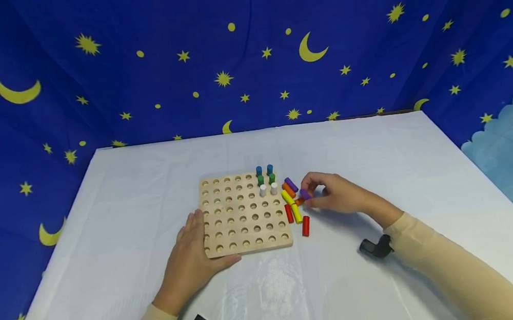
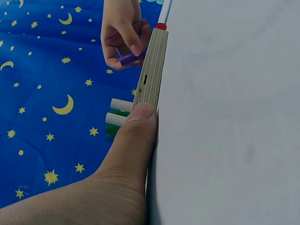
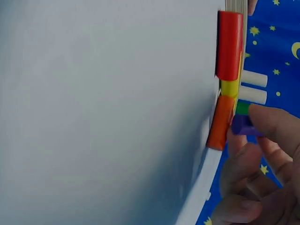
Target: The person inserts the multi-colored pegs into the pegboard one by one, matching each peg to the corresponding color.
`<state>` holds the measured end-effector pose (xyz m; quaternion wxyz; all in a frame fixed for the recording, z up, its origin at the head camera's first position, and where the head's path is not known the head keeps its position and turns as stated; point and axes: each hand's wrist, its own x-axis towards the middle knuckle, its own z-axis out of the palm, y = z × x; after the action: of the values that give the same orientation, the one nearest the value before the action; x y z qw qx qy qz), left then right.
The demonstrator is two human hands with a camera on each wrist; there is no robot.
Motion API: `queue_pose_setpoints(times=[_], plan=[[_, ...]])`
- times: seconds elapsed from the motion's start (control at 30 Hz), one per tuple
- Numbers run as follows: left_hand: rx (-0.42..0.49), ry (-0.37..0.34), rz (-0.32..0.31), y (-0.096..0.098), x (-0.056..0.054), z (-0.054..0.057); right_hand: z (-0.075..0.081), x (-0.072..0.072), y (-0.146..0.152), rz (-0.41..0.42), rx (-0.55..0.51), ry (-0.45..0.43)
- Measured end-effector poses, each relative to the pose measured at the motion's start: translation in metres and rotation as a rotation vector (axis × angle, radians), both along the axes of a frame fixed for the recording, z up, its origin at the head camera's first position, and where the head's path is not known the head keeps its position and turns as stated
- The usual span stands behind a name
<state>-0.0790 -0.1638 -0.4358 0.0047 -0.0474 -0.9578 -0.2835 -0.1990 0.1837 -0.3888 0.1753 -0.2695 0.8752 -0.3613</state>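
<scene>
My left hand (image 1: pixel 187 259) lies against the left side of a wooden pegboard (image 1: pixel 237 224), its fingers extended and its thumb (image 2: pixel 138 126) pressing the front edge. To the board's right, my right hand (image 1: pixel 340 193) pinches a purple peg (image 1: pixel 305 194) between thumb and fingers, just above the table; the peg (image 3: pixel 243 125) shows also in the right wrist view. Close by lie loose pegs: another purple one (image 1: pixel 291 184), an orange peg (image 1: pixel 289 190), a second orange one (image 3: pixel 220 123) below the hand, two yellow pegs (image 1: pixel 296 213) and two red pegs (image 1: pixel 306 226).
At the board's back right corner, pairs of blue pegs (image 1: pixel 259 170), green pegs (image 1: pixel 260 180) and white pegs (image 1: pixel 263 191) stand upright in holes. A white cloth (image 1: pixel 148 191) covers the table. Behind it hangs a blue curtain (image 1: pixel 208 41) with moons and stars.
</scene>
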Motion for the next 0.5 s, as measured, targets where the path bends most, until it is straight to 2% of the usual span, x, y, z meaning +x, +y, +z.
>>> queue_pose_setpoints(times=[0.3, 0.5], plan=[[-0.001, -0.004, 0.003, 0.001, 0.0, 0.001, -0.001, 0.004, -0.013, -0.068, -0.071, -0.037], [0.0, -0.011, 0.006, 0.001, 0.001, 0.002, 0.002, 0.006, -0.025, -0.064, -0.145, -0.055]])
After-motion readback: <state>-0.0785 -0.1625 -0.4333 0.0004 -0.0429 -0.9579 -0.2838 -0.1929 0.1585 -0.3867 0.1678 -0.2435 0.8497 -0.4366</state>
